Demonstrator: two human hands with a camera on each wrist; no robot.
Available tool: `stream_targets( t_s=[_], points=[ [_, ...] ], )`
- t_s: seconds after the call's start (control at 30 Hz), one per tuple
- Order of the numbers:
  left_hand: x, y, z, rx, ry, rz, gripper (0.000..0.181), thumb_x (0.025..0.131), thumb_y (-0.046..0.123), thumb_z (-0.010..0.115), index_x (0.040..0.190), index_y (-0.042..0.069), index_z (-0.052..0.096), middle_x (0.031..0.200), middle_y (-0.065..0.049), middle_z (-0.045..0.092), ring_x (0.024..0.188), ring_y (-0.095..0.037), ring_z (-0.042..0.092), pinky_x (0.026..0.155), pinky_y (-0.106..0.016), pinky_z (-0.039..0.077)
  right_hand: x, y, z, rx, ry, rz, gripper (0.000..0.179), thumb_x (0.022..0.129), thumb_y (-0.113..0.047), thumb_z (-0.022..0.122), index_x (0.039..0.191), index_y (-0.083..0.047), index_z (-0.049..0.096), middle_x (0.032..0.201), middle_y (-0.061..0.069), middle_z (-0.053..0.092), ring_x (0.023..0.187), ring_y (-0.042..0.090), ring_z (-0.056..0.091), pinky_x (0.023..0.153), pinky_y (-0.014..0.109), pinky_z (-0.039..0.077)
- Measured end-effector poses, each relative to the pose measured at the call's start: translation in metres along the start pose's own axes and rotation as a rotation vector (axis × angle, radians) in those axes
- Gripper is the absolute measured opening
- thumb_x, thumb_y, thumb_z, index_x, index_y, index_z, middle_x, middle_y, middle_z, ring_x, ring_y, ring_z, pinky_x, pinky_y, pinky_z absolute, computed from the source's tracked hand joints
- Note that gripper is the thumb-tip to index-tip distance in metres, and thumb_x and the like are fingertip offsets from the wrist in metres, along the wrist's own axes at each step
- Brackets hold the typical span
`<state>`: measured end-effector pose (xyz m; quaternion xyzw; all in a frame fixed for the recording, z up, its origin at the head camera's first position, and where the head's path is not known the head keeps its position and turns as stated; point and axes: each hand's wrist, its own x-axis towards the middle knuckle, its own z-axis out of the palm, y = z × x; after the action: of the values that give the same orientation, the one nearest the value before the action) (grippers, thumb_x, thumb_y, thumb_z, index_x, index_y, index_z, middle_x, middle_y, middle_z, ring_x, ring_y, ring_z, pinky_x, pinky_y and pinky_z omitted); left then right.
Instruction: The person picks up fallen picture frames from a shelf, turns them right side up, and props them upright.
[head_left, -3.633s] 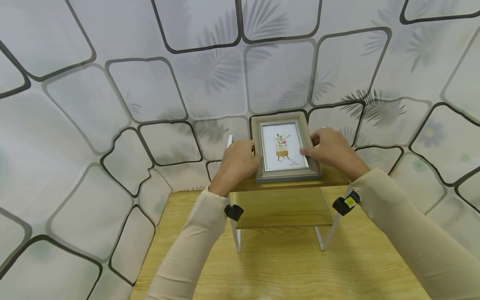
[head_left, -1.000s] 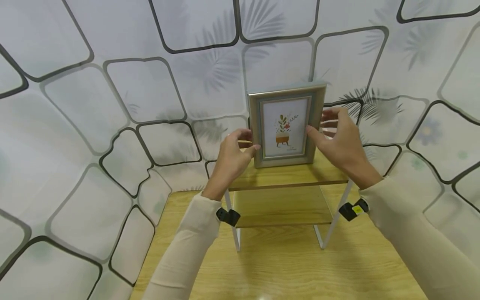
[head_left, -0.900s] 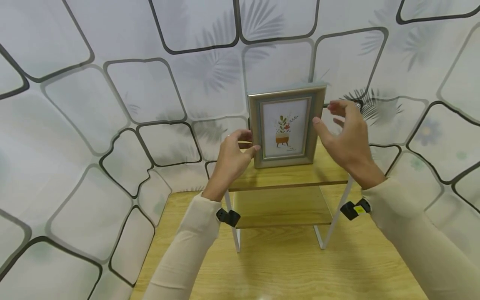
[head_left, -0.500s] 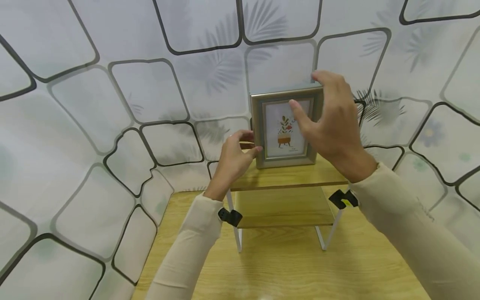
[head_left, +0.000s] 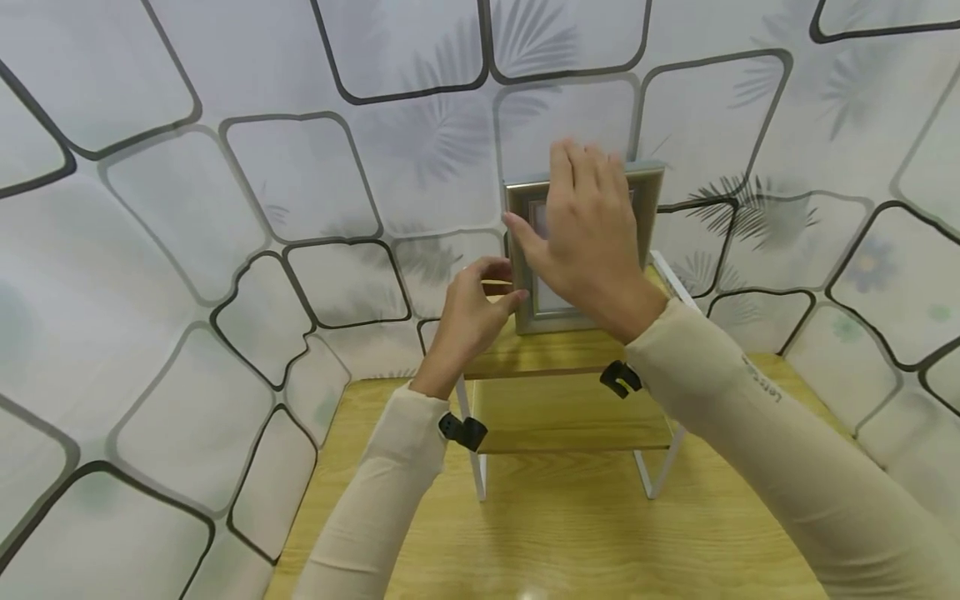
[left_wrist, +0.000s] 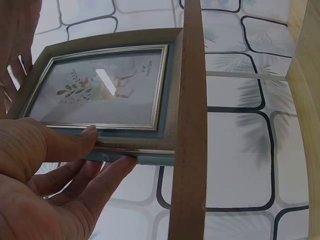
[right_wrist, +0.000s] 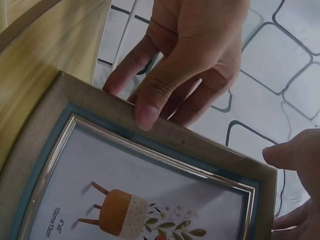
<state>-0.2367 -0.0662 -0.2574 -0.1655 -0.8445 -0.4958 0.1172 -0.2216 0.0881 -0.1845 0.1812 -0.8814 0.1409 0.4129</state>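
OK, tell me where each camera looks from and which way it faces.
Head: on the head, facing forward and down at the picture frame and stand; left hand, right hand and both sleeves show.
Left wrist: on that wrist, facing the frame's front; left hand low, right hand upper left.
Right wrist: likewise, facing that front; right hand at right, left hand above.
Both wrist views share the printed plant.

A picture frame (left_wrist: 102, 90) stands on the top board (head_left: 540, 358) of a two-tier shelf (head_left: 555, 417).

Left hand (left_wrist: 50, 182) pinches the frame (left_wrist: 100, 90), thumb in front, fingers behind, glare on the glass; right hand (left_wrist: 17, 40) looms beside its far end.
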Motion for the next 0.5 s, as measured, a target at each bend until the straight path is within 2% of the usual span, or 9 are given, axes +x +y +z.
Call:
stream_targets(
  t_s=[0.2,0.5],
  points=[
    [0.0004,0.0007,-0.0002,0.002,-0.003,0.004,0.042,0.093,0.011,0.076,0.131,0.001,0.06,0.121,-0.011,0.065,0.112,-0.027,0.065,0.093,-0.037,0.055,0.0009,-0.0037,0.0055,-0.065,-0.022,0.013,0.077,0.097,-0.047,0.065,0.141,0.012,0.045,0.134,0.03,0.053,0.133,0.046,0.043,0.123,0.055,0.012],
    [0.001,0.0016,0.0007,0.01,0.009,0.008,0.039,0.092,0.011,0.076,0.128,-0.001,0.062,0.118,-0.012,0.067,0.11,-0.029,0.066,0.091,-0.036,0.056,-0.0004,-0.0036,0.0079,-0.051,-0.008,-0.001,0.073,0.097,-0.047,0.066,0.142,0.008,0.049,0.131,0.029,0.053,0.129,0.045,0.045,0.123,0.056,0.009]
  ],
)
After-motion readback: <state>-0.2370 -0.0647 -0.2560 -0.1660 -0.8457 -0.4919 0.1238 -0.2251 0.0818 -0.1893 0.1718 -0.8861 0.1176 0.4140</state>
